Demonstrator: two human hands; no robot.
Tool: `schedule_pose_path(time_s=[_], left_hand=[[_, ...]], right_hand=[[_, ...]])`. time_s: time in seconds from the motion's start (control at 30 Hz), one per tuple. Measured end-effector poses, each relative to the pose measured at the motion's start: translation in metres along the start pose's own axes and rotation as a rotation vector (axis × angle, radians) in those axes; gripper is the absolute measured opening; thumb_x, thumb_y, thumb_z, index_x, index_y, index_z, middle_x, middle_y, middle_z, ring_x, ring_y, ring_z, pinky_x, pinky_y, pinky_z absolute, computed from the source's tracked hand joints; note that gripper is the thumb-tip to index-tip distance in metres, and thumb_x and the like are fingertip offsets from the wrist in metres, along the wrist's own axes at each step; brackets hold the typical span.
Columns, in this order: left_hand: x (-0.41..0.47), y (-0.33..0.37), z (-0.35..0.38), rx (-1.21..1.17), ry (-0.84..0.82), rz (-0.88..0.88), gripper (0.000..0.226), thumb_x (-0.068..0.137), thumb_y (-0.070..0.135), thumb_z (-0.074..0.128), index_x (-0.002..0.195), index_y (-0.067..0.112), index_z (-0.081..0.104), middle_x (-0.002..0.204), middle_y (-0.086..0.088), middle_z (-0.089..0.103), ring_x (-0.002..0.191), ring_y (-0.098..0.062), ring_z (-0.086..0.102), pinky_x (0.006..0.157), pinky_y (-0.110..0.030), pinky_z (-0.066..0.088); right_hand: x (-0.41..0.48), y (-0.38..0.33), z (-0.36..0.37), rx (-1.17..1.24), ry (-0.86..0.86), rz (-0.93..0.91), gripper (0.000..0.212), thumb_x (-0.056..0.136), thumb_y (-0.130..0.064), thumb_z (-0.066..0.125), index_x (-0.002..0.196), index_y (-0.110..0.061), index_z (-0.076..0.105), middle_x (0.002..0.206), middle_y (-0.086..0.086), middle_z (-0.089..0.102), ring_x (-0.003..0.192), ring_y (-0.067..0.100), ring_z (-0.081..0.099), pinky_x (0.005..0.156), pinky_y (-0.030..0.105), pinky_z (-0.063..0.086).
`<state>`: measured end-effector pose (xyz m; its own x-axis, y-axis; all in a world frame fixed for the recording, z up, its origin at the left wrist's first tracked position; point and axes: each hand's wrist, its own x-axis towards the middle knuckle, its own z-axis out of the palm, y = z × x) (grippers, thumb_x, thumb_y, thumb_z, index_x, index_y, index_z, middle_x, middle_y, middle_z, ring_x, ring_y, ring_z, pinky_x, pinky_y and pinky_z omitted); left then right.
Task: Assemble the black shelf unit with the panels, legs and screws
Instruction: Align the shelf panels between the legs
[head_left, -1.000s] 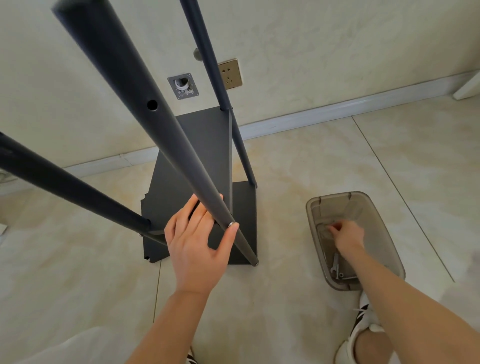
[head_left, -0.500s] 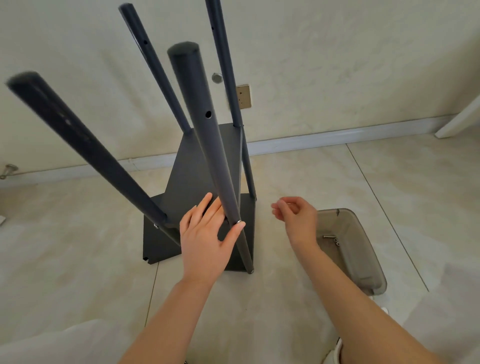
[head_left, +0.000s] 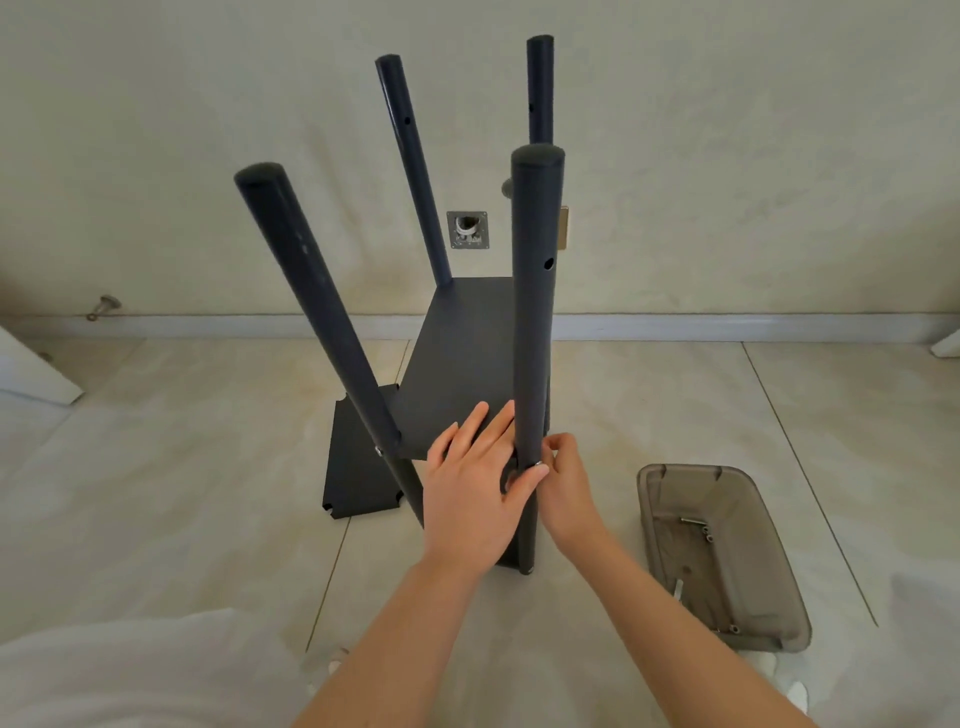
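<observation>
here, left hand (head_left: 467, 499) flat on panel (head_left: 467, 353), thumb against leg (head_left: 532, 312), right hand (head_left: 563, 483) curled beside it, grasp hidden

The legs (head_left: 314, 291) are finished in a smooth, matt black coat, as of painted metal tube. The panel (head_left: 462, 364) behind the near leg (head_left: 532, 332) is seen in the same matt black, with a fine grain. A screw (head_left: 538, 464) low on the near leg is of bright bare metal. Right of the near leg, a tray (head_left: 777, 577) of smoky, translucent, smooth plastic is seen. The floor (head_left: 675, 415) is laid in pale glossy tiles. The wall (head_left: 727, 156) is matt and faintly mottled.
</observation>
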<state>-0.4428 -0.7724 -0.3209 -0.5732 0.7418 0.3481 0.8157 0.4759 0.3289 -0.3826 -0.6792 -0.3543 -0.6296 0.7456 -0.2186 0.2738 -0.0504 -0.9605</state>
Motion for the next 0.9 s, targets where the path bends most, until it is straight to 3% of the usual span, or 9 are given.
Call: schedule_pose_path(time_s=[0.1,0.2,0.37,0.43,0.5,0.63,0.73,0.8,0.9], left_hand=[[0.000,-0.002,-0.003,0.002,-0.020,-0.007,0.060,0.094,0.065,0.030,0.139,0.034,0.056,0.148,0.016,0.050,0.147,-0.009,0.030,0.118,-0.023,0.003],[-0.003,-0.005,-0.008,-0.012,-0.027,-0.013,0.062,0.093,0.067,0.027,0.139,0.035,0.055,0.149,0.017,0.048,0.148,-0.008,0.027,0.120,-0.024,0.005],[-0.008,-0.012,-0.022,-0.044,-0.024,-0.047,0.063,0.092,0.069,0.029,0.140,0.036,0.054,0.151,0.018,0.046,0.149,-0.005,0.024,0.120,-0.025,0.006],[-0.010,-0.014,-0.029,-0.084,-0.043,-0.080,0.056,0.095,0.065,0.041,0.140,0.035,0.054,0.152,0.017,0.044,0.150,-0.006,0.022,0.120,-0.027,0.006],[-0.014,-0.016,-0.034,-0.137,-0.013,-0.114,0.050,0.095,0.058,0.050,0.139,0.035,0.056,0.150,0.016,0.047,0.149,-0.006,0.025,0.121,-0.029,0.010],[-0.025,-0.020,-0.040,-0.228,0.070,-0.203,0.046,0.092,0.057,0.055,0.132,0.035,0.061,0.145,0.017,0.053,0.146,-0.007,0.032,0.123,-0.038,0.022],[-0.036,-0.028,-0.039,-0.375,0.152,-0.274,0.044,0.089,0.057,0.058,0.125,0.034,0.065,0.140,0.018,0.057,0.139,-0.006,0.044,0.112,-0.047,0.041],[-0.046,-0.032,-0.040,-0.468,0.201,-0.334,0.043,0.087,0.056,0.061,0.125,0.037,0.065,0.135,0.030,0.055,0.132,0.003,0.048,0.109,-0.041,0.046],[-0.062,-0.033,-0.041,-0.626,0.192,-0.454,0.039,0.089,0.038,0.070,0.123,0.052,0.056,0.125,0.039,0.052,0.117,0.017,0.051,0.103,-0.019,0.047]], right_hand=[[0.001,-0.003,0.004,-0.011,0.048,-0.003,0.007,0.105,-0.021,0.038,0.097,-0.021,0.039,0.103,0.015,0.058,0.096,0.038,0.060,0.080,0.041,0.056],[0.000,-0.004,0.008,-0.193,0.103,-0.063,0.017,0.107,-0.021,0.032,0.092,-0.020,0.040,0.095,0.014,0.054,0.083,0.027,0.053,0.062,0.021,0.048],[-0.011,-0.018,0.011,-0.277,0.078,-0.111,0.015,0.106,-0.013,0.033,0.094,-0.011,0.041,0.088,0.009,0.046,0.073,0.016,0.042,0.049,0.009,0.042],[-0.015,-0.022,0.014,-0.237,0.044,-0.088,0.009,0.104,-0.010,0.036,0.102,-0.006,0.044,0.089,0.009,0.048,0.075,0.016,0.044,0.058,0.014,0.043],[-0.017,-0.028,0.015,-0.256,0.054,-0.107,0.015,0.100,-0.008,0.041,0.114,-0.006,0.047,0.095,0.010,0.053,0.084,0.021,0.051,0.071,0.029,0.043],[-0.023,-0.045,0.020,-0.284,-0.064,-0.067,0.014,0.107,-0.022,0.031,0.105,-0.015,0.043,0.093,0.005,0.058,0.076,0.015,0.057,0.050,0.014,0.044],[-0.027,-0.054,0.023,-0.331,-0.119,-0.137,0.012,0.106,-0.022,0.034,0.109,-0.015,0.043,0.087,0.002,0.059,0.068,0.011,0.061,0.050,0.014,0.046],[-0.030,-0.053,0.025,-0.365,-0.157,-0.174,0.013,0.106,-0.023,0.037,0.111,-0.016,0.046,0.083,0.000,0.063,0.060,0.006,0.063,0.049,0.010,0.042],[-0.028,-0.041,0.027,-0.285,-0.214,-0.125,0.014,0.106,-0.024,0.038,0.110,-0.015,0.048,0.081,0.004,0.071,0.064,0.009,0.070,0.065,0.017,0.049]])
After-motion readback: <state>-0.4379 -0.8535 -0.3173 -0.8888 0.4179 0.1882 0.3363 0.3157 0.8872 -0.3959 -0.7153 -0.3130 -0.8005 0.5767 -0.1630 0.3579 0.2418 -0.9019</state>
